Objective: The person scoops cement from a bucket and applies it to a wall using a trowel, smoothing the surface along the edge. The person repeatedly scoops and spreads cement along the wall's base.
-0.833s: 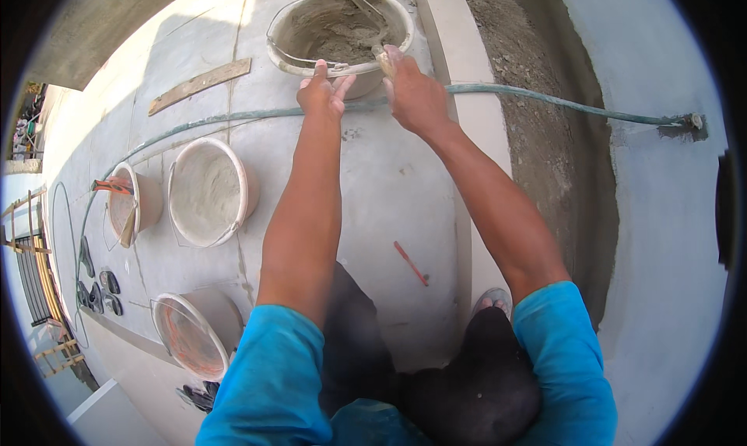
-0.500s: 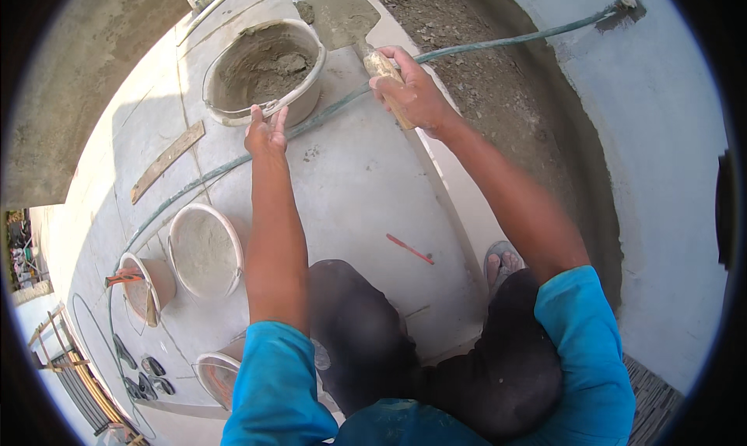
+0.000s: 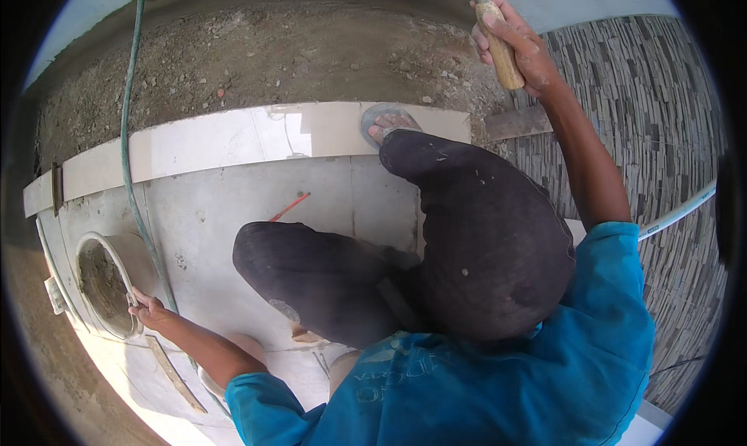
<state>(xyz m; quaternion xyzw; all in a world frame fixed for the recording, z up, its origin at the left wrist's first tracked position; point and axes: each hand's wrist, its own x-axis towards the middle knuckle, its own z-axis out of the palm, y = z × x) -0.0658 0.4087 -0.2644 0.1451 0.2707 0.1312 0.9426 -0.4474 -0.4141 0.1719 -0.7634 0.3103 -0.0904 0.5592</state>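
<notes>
My right hand (image 3: 523, 51) is raised at the top right, wrapped around the wooden handle of a trowel (image 3: 502, 53). The trowel's blade, smeared with mortar, points up and left in front of the pale wall and partly leaves the picture. At the lower left my left hand (image 3: 148, 309) grips the near edge of a large bucket (image 3: 142, 261) by its rim and wire handle. Wet grey mortar (image 3: 105, 281) lines the inside of that bucket, which looks tilted from here.
A green hose (image 3: 129, 146) crosses the tiles beside the bucket. A red stick (image 3: 290, 206) and a wooden strip (image 3: 173, 374) lie on the floor. Beyond the pale ledge (image 3: 226, 135) runs rough soil (image 3: 296, 65). Striped stone-pattern tiling (image 3: 622, 88) covers the right side.
My view has swung to the right, toward the wall and striped tiling. My right hand has moved the trowel from near the mortar board to the wall. My left hand stays at the bucket.
</notes>
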